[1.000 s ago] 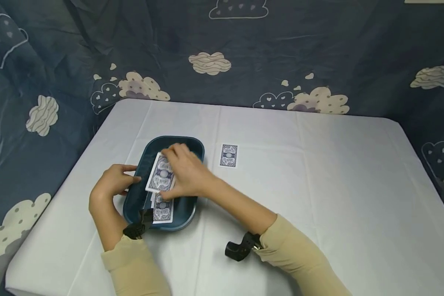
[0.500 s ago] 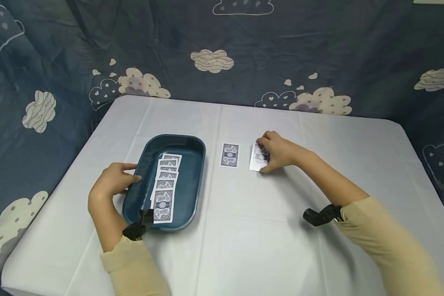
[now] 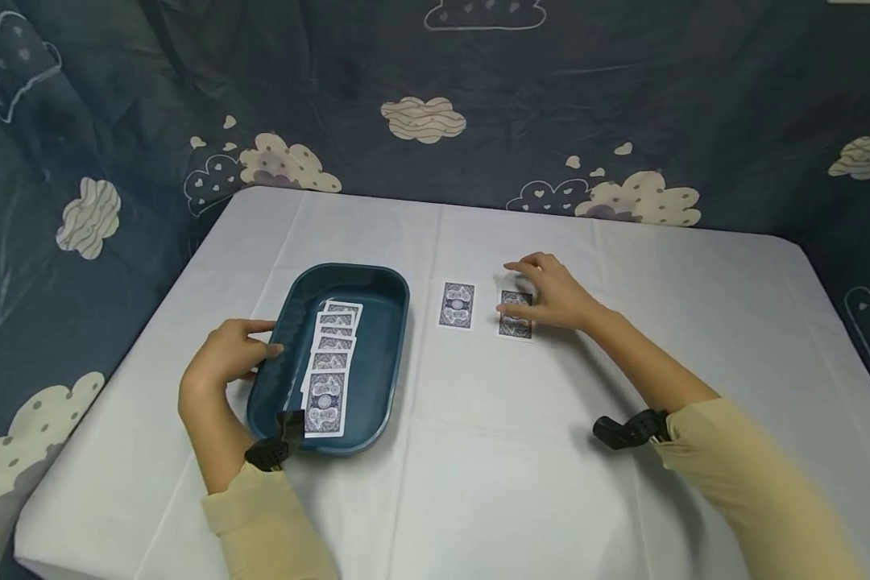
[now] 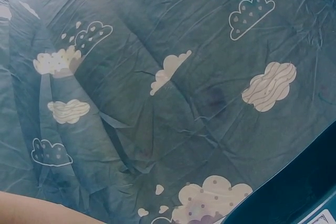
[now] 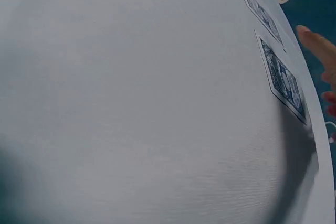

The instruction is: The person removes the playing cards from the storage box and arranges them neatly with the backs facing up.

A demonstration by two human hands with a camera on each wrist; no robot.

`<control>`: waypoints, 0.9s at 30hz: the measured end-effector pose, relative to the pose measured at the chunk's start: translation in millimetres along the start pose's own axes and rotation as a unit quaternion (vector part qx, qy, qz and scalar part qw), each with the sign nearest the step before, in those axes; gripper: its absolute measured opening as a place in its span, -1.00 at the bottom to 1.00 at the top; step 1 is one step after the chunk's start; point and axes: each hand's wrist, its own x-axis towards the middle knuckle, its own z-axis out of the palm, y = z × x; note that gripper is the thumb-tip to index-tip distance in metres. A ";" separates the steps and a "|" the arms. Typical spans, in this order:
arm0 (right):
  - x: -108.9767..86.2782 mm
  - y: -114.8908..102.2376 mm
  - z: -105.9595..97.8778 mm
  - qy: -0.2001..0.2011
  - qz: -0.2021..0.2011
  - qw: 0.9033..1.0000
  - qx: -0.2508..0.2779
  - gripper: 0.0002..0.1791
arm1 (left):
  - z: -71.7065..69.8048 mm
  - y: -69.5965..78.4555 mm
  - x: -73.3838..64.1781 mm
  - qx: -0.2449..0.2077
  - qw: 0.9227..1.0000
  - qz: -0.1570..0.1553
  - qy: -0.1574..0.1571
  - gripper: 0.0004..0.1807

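Observation:
A dark teal tray [image 3: 387,403] stands on the left of the table, holding an overlapping row of face-down playing cards [image 3: 325,403]. My left hand [image 3: 225,354] grips its left side, thumb over the rim and fingers along the outside. To the tray's right, one face-down playing card [image 3: 457,306] lies alone. Beside it lies a second face-down playing card [image 3: 516,324], partly covered by my right hand [image 3: 554,294]. That hand hovers over the card with thumb and fingers spread apart and holds nothing. In the right wrist view, a finger [image 5: 317,45] shows past both cards.
A white cloth [image 3: 478,499] covers the table. Behind and to the left hangs a dark blue curtain [image 3: 333,72] with a cloud print, right up to the table's back edge. A black wrist camera [image 3: 627,429] sits on the right forearm, another [image 3: 275,443] overlaps the tray's near corner.
My right hand carried a card from the tray to the right, laid it beside the single card and let go, its fingers spreading. The left hand kept its place at the tray.

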 end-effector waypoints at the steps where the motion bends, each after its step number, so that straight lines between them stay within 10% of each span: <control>1: -1.8 -3.9 0.3 0.030 -0.009 0.999 0.009 -0.25 | -0.5 0.1 -0.2 0.001 1.000 0.000 0.001 -0.40; 6: 2.1 -59.0 0.8 0.160 -0.136 0.977 0.042 -0.44 | -1.6 2.2 1.5 0.004 1.000 -0.002 0.008 -0.40; 9: 12.5 -111.4 7.7 0.165 -0.206 0.964 0.036 -0.42 | -1.2 1.3 2.2 0.004 1.000 -0.009 0.007 -0.40; 18: 32.7 -238.2 61.1 -0.070 -0.198 0.977 -0.036 -0.25 | 0.3 -5.7 1.8 -0.011 1.000 0.000 0.000 -0.42; 27: 38.0 -256.2 91.3 -0.184 -0.112 0.966 -0.144 0.04 | -0.6 -4.7 1.6 -0.011 1.000 0.004 0.005 -0.42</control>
